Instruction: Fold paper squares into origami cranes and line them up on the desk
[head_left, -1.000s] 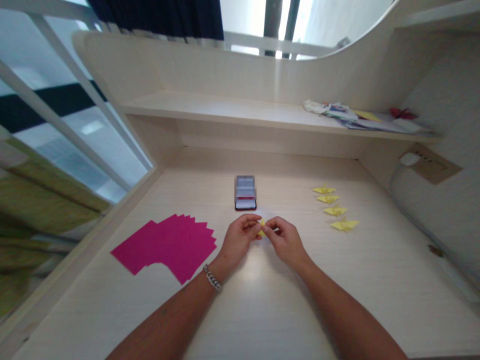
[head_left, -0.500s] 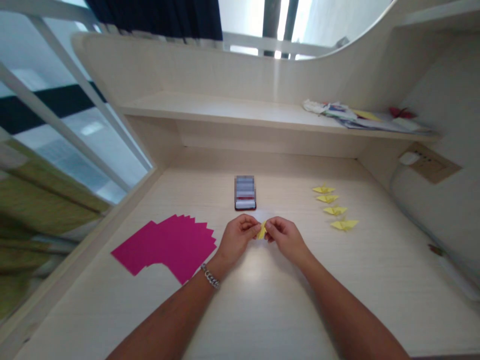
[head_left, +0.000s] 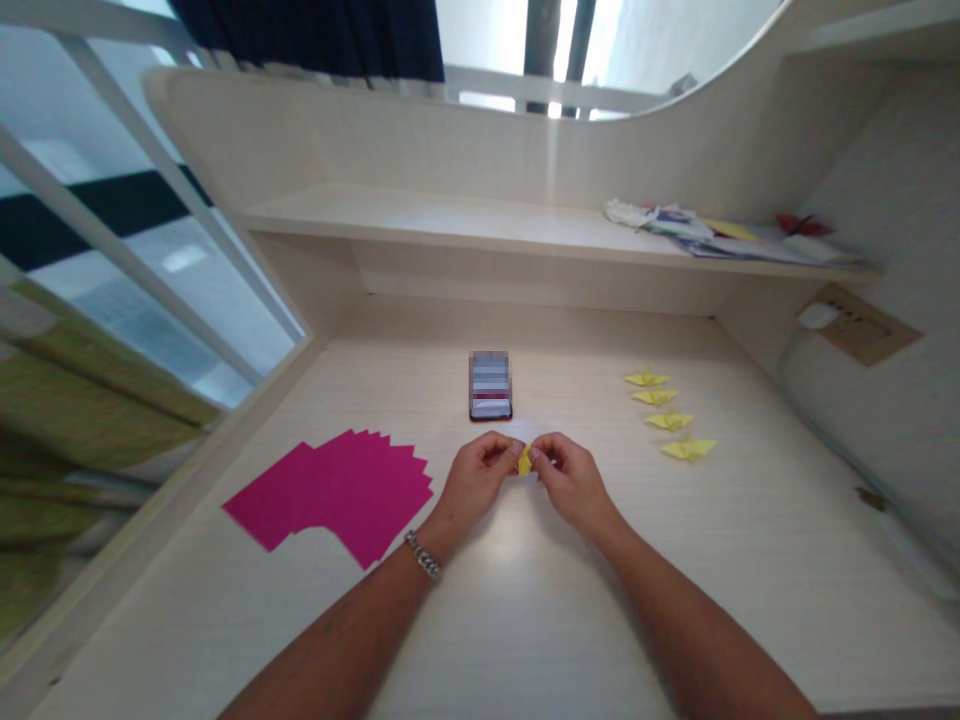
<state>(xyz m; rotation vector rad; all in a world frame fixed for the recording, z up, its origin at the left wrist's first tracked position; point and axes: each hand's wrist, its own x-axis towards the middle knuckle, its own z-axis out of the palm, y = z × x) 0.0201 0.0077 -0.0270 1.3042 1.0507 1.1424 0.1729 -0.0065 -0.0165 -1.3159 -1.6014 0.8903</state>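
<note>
A small piece of folded yellow paper (head_left: 524,462) is held between my two hands, just above the middle of the desk. My left hand (head_left: 478,474), with a chain bracelet (head_left: 424,556) at the wrist, pinches the paper's left side. On its right side, the fingers of my right hand (head_left: 571,474) are closed on the same paper. Much of it is hidden by my fingertips, so its exact folds cannot be made out. Several folded yellow paper cranes (head_left: 670,421) stand in a column to the right of my hands.
Fanned magenta paper sheets (head_left: 352,490) lie left of my hands. A phone (head_left: 490,386) with a blurred screen lies just beyond them. Papers (head_left: 697,228) rest on the shelf (head_left: 450,215) behind. At right, a cable (head_left: 814,425) runs from a wall socket (head_left: 862,324).
My fingers have shifted slightly on the yellow paper, which now looks narrower and more upright between them. The phone, cranes and magenta sheets have stayed in place.
</note>
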